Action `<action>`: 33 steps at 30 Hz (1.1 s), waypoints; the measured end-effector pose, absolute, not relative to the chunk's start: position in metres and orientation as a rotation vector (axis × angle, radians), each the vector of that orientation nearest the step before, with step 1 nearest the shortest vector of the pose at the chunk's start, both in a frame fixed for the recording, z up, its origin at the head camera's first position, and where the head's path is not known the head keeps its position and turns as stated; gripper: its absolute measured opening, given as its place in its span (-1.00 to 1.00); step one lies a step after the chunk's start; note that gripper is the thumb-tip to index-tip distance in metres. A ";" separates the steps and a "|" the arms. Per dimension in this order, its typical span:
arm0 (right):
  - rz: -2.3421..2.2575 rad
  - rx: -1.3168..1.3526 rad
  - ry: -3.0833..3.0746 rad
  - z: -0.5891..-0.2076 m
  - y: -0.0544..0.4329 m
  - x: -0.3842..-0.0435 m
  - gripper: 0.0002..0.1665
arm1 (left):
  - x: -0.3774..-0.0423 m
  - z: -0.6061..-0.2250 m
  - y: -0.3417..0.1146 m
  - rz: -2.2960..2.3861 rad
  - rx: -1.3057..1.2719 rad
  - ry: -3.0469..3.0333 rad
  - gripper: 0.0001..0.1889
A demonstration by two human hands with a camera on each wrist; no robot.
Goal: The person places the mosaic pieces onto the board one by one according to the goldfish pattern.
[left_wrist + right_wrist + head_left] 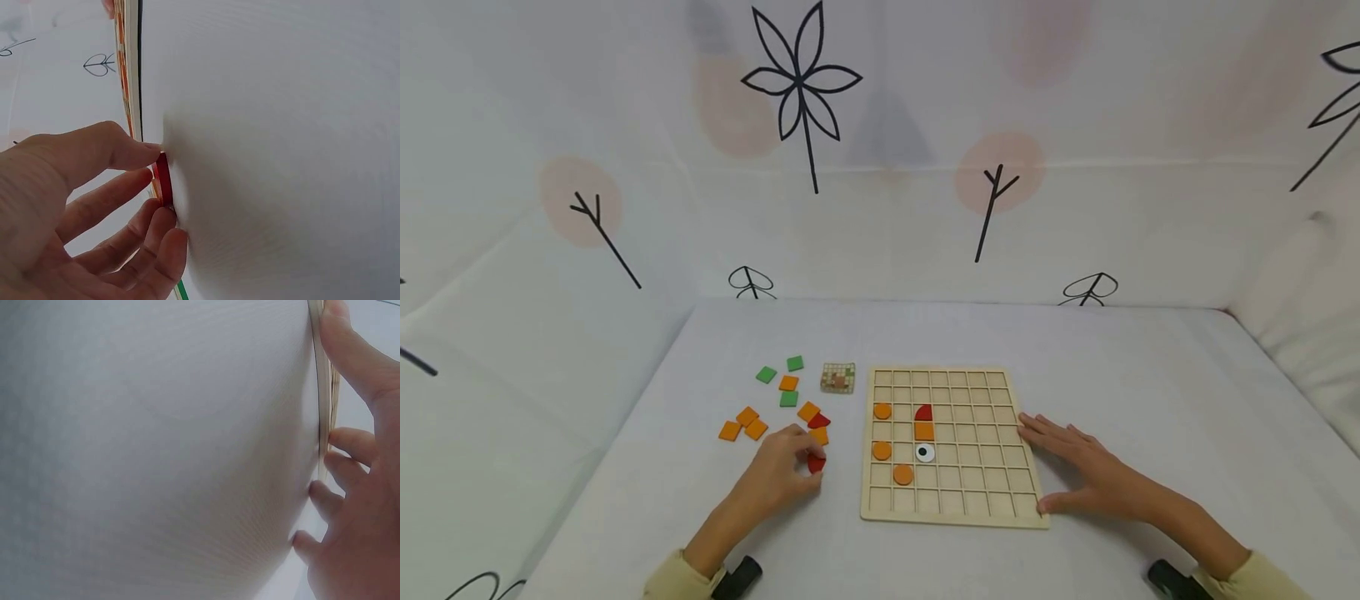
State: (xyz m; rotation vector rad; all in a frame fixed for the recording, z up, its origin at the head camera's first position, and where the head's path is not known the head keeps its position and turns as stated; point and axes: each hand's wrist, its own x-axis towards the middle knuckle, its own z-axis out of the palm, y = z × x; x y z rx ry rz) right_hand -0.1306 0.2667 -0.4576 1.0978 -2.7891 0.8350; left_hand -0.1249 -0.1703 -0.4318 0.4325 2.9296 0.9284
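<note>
Left hand [777,472] pinches red tile [816,464], left of wooden grid board [988,433]. Right hand [1099,475], fingers spread, touches board's right edge. Orange square tiles [728,431] also left of board.

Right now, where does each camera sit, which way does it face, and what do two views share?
Head: on the person's head, facing forward and down at the board; left hand, right hand and sleeves show.
Left wrist: on that wrist, facing the pinched red piece; the left hand shows.
Right wrist: on that wrist, facing the board's edge; the right hand shows.
Head and left wrist share the red piece; head and right wrist share the board.
</note>
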 end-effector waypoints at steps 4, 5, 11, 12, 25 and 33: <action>0.840 1.100 -2.786 -0.458 0.267 -0.131 0.04 | -0.125 -0.433 -0.170 0.916 0.417 2.942 -0.87; 0.840 1.099 -2.788 -0.458 0.267 -0.131 0.04 | -0.125 -0.433 -0.170 0.921 0.412 2.943 -0.87; 0.839 1.091 -2.801 -0.459 0.267 -0.130 0.04 | -0.124 -0.435 -0.167 0.975 0.400 2.956 -0.87; 0.840 1.087 -2.802 -0.459 0.267 -0.130 0.04 | -0.124 -0.435 -0.166 0.988 0.408 2.954 -0.87; 0.881 1.044 -2.855 -0.457 0.266 -0.130 0.05 | -0.126 -0.432 -0.128 1.124 0.592 2.877 -0.86; 0.859 1.036 -2.862 -0.459 0.267 -0.131 0.06 | -0.126 -0.428 -0.098 1.171 0.636 2.780 -0.85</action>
